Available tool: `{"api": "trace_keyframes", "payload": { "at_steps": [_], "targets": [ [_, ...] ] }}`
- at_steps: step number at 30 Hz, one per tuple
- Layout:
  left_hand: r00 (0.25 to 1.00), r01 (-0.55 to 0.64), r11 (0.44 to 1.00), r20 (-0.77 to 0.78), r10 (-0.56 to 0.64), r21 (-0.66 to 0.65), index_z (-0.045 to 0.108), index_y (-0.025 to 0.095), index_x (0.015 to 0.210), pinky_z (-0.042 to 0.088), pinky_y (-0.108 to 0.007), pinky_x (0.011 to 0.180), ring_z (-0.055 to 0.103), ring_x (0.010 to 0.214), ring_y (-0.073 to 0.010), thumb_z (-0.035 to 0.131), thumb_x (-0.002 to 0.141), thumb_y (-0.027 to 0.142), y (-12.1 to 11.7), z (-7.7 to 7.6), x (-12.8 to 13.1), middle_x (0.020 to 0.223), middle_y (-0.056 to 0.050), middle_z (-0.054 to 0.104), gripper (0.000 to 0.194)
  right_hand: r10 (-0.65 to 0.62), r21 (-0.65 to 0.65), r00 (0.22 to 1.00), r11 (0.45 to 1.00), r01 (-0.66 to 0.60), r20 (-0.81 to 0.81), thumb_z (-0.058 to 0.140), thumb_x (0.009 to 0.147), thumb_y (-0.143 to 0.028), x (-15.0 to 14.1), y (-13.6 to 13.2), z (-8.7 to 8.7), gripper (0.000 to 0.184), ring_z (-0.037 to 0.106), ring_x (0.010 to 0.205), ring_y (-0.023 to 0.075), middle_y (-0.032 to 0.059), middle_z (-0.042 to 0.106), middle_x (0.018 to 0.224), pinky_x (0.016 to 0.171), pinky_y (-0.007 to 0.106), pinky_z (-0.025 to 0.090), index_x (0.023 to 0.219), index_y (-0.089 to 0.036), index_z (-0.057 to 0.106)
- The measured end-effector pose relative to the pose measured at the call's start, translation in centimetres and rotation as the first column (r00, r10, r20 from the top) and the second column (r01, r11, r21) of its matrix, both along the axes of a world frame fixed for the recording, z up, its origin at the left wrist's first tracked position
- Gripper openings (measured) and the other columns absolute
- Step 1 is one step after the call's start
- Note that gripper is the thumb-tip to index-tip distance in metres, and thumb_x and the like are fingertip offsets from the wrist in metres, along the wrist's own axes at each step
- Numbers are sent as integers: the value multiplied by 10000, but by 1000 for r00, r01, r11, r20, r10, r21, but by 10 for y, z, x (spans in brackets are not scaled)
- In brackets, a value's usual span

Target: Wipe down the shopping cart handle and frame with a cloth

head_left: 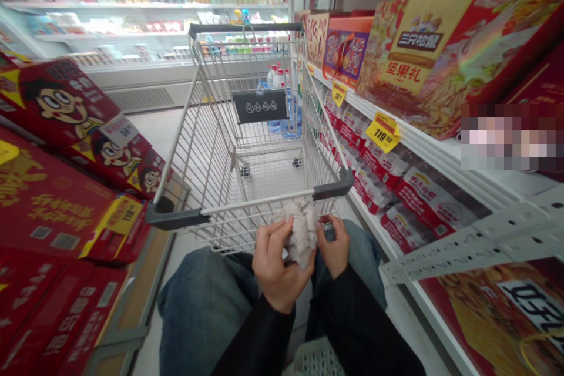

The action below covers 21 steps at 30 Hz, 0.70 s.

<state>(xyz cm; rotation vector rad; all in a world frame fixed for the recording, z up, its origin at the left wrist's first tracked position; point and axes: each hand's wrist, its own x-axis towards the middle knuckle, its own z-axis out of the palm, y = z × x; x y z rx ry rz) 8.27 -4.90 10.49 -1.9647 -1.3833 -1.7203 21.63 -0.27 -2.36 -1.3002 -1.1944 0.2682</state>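
Note:
A crumpled, light grey cloth (300,235) is bunched in my left hand (279,258), its fingers curled around it just below the cart's near rim. My right hand (335,247) is close beside the cloth on the right. Its thumb and forefinger bend toward each other near the cloth's edge; whether they pinch anything is hard to make out. Both hands are above my knees in front of a wire shopping cart (259,202), which has dark plastic corner pieces and a black sign panel (259,107) inside.
Stacked red cartons (57,188) line the left side. A white shelf (374,111) on the right bears gift boxes (409,64), with packs of bottled water (396,188) below. Beyond the cart are large water bottles (282,111) and a lit refrigerated display (145,29). A pale perforated basket (315,358) is between my legs.

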Motion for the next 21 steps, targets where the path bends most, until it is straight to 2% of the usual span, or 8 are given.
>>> {"api": "trace_keyframes", "payload": {
  "at_steps": [3, 5, 11, 17, 21],
  "targets": [
    [1000, -4, 999, -6, 5, 47, 666, 169, 1151, 592, -311, 858, 685, 982, -205, 842, 749, 217, 0, 15, 4, 1080, -92, 693, 442, 6, -3, 1000, 1000, -6, -3, 605, 887, -225, 0, 0, 1, 123, 690, 906, 220, 39, 728, 914, 889, 392, 569, 975, -220, 691],
    [1000, 17, 998, -24, -16, 55, 664, 167, 1159, 594, -314, 858, 686, 987, -210, 835, 747, 224, 1, 20, 5, 1091, -98, 688, 450, 14, -4, 1000, 1000, -14, -4, 600, 882, -222, 0, -1, 2, 124, 692, 917, 221, 39, 729, 921, 893, 390, 571, 965, -222, 692],
    [999, 31, 999, -40, -32, -39, 655, 176, 1146, 588, -294, 814, 685, 951, -202, 789, 792, 220, 4, 4, 8, 1042, -89, 680, 381, 15, -14, 1000, 1000, -16, -13, 598, 879, -212, 1, -1, 2, 133, 692, 923, 223, 42, 732, 929, 897, 391, 571, 961, -225, 700],
    [1000, 15, 999, -25, -16, -37, 670, 181, 1180, 579, -311, 826, 680, 964, -207, 773, 766, 207, 2, 11, 16, 1065, -84, 680, 427, 10, -27, 1000, 1000, -11, -17, 555, 865, -192, 2, 0, -4, 210, 695, 944, 239, 51, 744, 949, 911, 408, 569, 1010, -222, 705],
    [998, 61, 995, -1, -62, -72, 660, 174, 1178, 583, -306, 809, 669, 956, -205, 779, 777, 218, 3, -1, 15, 1054, -88, 660, 420, 9, -29, 1000, 1000, -9, -14, 554, 857, -190, 2, 1, -6, 234, 697, 953, 242, 53, 746, 959, 917, 413, 572, 1036, -227, 701]
  ]
}}
